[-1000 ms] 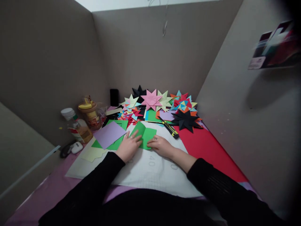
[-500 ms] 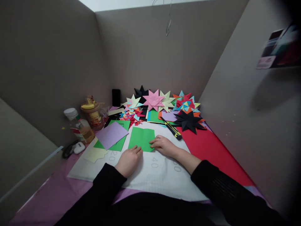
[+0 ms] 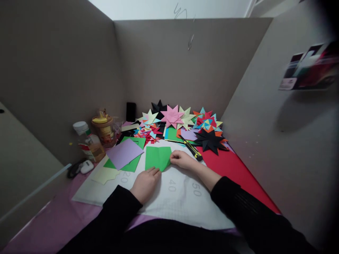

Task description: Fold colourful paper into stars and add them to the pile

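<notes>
A green sheet of paper (image 3: 156, 157) with a crease down its middle lies in front of me on a white mat (image 3: 116, 192) printed with numbers. With fingers laid out flat, my left hand (image 3: 146, 183) presses the sheet's near edge. My right hand (image 3: 182, 159) pinches the sheet at its right side, and the near right corner there is raised and bent. To the left, a lilac sheet (image 3: 125, 154) rests on other green paper (image 3: 137, 163), beside a pale yellow cut piece (image 3: 104, 175).
Behind lie several folded paper stars, including a pink one (image 3: 172, 116) and a black one (image 3: 211, 140). A yellow-black utility knife (image 3: 192, 150) and red paper (image 3: 233, 173) are at right. A bottle (image 3: 90, 144) and a jar (image 3: 104, 132) stand at left, near grey partition walls (image 3: 169, 63).
My right hand has closed on the green sheet's right side and lifted its near corner, which lay flat before. My left hand stays on the near edge. The camera view has tilted up slightly.
</notes>
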A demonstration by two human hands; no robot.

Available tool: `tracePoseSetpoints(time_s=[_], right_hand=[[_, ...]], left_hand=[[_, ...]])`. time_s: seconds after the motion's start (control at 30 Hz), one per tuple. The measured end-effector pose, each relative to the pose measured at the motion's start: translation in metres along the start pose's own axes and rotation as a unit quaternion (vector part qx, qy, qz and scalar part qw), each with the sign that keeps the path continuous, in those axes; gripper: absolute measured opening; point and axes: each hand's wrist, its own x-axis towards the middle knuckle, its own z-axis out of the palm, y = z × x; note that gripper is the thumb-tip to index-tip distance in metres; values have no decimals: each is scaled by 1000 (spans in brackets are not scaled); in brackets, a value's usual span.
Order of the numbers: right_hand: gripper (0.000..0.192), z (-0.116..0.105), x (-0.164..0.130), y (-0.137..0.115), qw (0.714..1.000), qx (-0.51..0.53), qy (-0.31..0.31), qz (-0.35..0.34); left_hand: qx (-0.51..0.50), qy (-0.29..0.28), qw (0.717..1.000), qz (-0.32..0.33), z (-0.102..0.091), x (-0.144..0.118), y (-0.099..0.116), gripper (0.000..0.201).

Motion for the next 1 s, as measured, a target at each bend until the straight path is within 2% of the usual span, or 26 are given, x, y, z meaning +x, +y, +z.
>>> tracePoseSetpoints(time_s=[0.1,0.2,0.27,0.37,0.5,0.67,0.87,1.0], right_hand=[[8,10,13,0,999,7,37,16],[6,20,19,1,995,-36,89,0],[6,25,20,2,993,-63,103,-9],[6,28,23,2,989,-106,98,-1],[9,30,30,-1,983,-165,61,48],[13,34,34,-6,977,-192,62,76],[16,35,31,-12,966,-233,54,98],[14,34,31,-13,966,-233,54,99]], left_hand=[[3,-13,1000,-5,-3,1,2,27],[3,-19,1000,-2,-3,1,1,27],[4,-29,1000,4,-2,1,1,29],[12,-47,999,6,-2,1,2,29],[23,-58,998,12,-6,3,6,24],[16,-59,998,12,-5,4,8,22],[-1,-5,1000,4,5,4,5,24],[0,9,1000,29,10,6,2,28]])
